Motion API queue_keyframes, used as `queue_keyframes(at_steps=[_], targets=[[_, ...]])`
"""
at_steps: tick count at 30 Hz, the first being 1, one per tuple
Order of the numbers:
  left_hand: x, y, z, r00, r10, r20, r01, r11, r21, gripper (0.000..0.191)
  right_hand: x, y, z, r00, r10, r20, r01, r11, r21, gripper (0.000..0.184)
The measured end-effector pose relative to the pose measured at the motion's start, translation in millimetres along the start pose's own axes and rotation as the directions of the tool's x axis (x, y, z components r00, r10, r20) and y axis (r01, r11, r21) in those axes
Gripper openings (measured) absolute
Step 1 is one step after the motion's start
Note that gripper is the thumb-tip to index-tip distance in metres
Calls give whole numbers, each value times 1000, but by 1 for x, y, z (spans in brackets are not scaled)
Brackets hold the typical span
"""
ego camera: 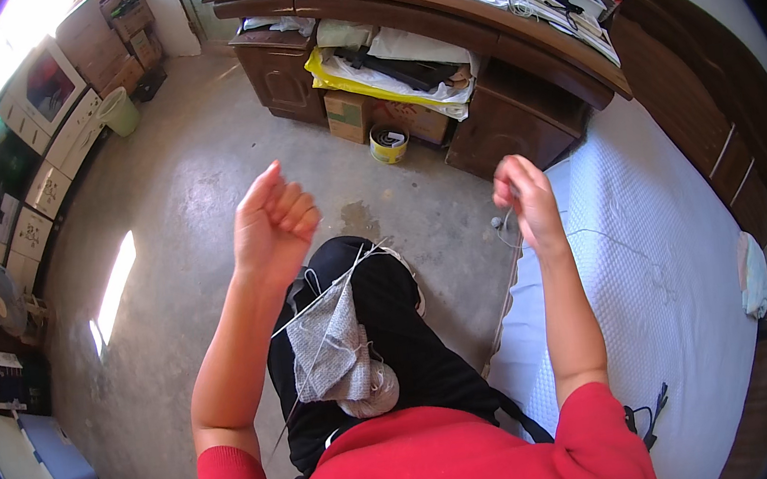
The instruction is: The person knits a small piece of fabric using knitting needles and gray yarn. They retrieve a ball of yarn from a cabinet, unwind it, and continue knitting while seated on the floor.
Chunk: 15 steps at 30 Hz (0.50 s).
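Raised above the lap, my left hand (275, 212) has its fingers curled in, and nothing shows in it. My right hand (525, 198) is up near the bed's edge, fingers bent; grey yarn (512, 226) passes close by it, and whether the fingers hold it I cannot tell. A small grey ball (496, 223) appears beside that yarn. Across my black-trousered thighs rests grey knitting (328, 347) with thin knitting needles (320, 302) crossing at its top. Another thin needle lies over the fabric. A ball of grey yarn (375, 391) touches the knitting near my red top.
A bed with a white quilted cover (646, 268) is on the right, a yarn strand trailing over it. Ahead stands a brown wooden desk (359, 3) with cartons and a yellow tub (389, 144) below. White cabinets (58, 147) and a green bin (119, 113) stand at left.
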State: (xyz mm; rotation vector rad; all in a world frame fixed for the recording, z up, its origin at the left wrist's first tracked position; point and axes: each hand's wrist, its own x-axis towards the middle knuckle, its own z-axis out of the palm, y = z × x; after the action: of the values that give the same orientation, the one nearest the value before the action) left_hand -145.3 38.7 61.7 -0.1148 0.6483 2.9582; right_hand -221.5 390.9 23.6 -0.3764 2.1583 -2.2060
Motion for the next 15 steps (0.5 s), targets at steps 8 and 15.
queue_keyframes(at_steps=[8, 15], targets=[[21, -34, 64, 926, -238, 292, 187, 963, 194, 27, -15, -19, 97, 931, -32, 363, 24, 999, 27, 52], [19, -30, 54, 990, -114, 77, 34, 744, 667, 33, -20, -39, 116, 928, 74, 364, -266, 816, 513, 28]])
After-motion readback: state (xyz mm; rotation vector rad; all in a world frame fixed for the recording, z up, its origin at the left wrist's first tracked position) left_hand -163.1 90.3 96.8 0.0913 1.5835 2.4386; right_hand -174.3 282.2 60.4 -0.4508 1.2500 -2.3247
